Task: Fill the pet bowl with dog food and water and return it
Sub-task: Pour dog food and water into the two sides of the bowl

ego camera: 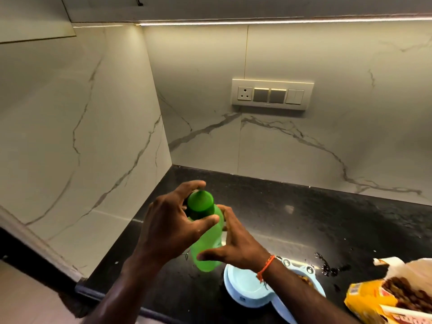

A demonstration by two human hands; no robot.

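A green plastic bottle (208, 235) stands upright over the black counter (304, 220), its green cap (200, 201) on top. My left hand (173, 228) curls around the cap and neck. My right hand (236, 246), with an orange thread at the wrist, grips the bottle's body from the right. Below my right forearm sits the light blue pet bowl (245, 288); its left compartment looks pale and its right compartment holds brown kibble, mostly hidden by my arm. An open yellow dog food bag (383, 298) lies at the lower right with kibble showing.
Marble walls meet in a corner behind the counter. A switch and socket panel (272, 94) is on the back wall. Dark wet splashes (329, 267) lie on the counter between the bowl and the bag. The counter's front edge runs at the lower left.
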